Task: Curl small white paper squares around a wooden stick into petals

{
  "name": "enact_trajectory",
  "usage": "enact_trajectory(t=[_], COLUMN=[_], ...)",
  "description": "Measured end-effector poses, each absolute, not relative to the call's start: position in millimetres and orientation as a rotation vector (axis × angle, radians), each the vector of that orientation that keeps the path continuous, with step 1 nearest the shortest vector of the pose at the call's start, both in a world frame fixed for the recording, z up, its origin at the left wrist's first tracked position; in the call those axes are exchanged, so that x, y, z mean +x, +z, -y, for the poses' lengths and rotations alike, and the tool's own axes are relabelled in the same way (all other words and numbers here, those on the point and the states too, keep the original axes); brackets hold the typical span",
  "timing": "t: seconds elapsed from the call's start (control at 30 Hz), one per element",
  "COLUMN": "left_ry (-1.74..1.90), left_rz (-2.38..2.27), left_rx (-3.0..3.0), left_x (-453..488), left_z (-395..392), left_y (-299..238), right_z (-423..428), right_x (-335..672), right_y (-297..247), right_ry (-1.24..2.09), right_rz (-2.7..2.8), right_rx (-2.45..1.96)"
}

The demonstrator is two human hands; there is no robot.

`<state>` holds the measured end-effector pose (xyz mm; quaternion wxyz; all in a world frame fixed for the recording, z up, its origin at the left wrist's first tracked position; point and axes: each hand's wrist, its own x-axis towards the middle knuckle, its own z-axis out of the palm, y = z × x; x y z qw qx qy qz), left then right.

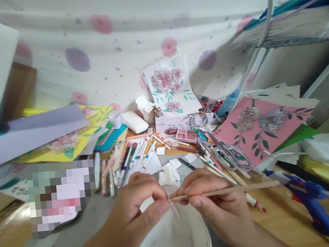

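White curtain fabric [133, 37] printed with pink and purple flowers is hanging behind a crowded wooden worktop [278, 221], and a grey mat [95, 219] is covering part of the wood. Against the curtain, a white sheet [190, 103] with raised pink paper blossoms and green leaves is standing tilted back. To the left, a yellow sheet [98, 132] bearing a similar blossom is lying partly under a lilac sheet [48, 129]; to the right, a pink sheet [267, 104] is carrying two ruffled blossoms and dark leaves.

Low in front, both hands are working above a white tub [209, 237]. The left hand [140, 205] is pinching a thin pale strip [175, 211] between thumb and forefinger, and the strip is pointing down over the tub. The right hand [221, 203] is holding a slender wooden stick [243, 188], its fingers closing around the shaft, which is running nearly level. Whether the stick's left end is touching the strip or stopping just beside it, I cannot tell.

Beyond the hands, white paper scraps [169, 173] and markers [140, 151] are lying scattered. Scissors [228, 156] are resting near the pink sheet, and a blue glue gun [307, 191] is lying at the far right.
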<state>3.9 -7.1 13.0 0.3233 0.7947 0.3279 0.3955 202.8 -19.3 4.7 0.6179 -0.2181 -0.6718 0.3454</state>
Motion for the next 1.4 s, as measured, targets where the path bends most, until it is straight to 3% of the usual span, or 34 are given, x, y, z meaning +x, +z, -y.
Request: enact_trajectory(t=[0.27, 0.57, 0.93, 1.17, 1.4], left_ry=[1.015, 1.050, 1.129, 1.121, 1.119], left_rz=[-0.964, -1.113, -1.005, -1.023, -1.064], left_rx=[2.068, 1.952, 2.143, 2.146, 2.133], left_x=[6, 5, 6, 7, 4], left_z=[4, 4, 2, 3, 2], left_y=[7, 15, 5, 6, 9], right_z=[19, 5, 22, 18, 9], right_x=[202, 217, 199, 202, 211], right_y=[0, 4, 6, 4, -5], right_ry=[0.799, 1.187, 0.824, 0.658, 0.719], right_rz=[1.545, 1.092, 1.596, 1.573, 1.418], right_rx=[-0.527, -0.425, -0.413, -0.533, -0.586])
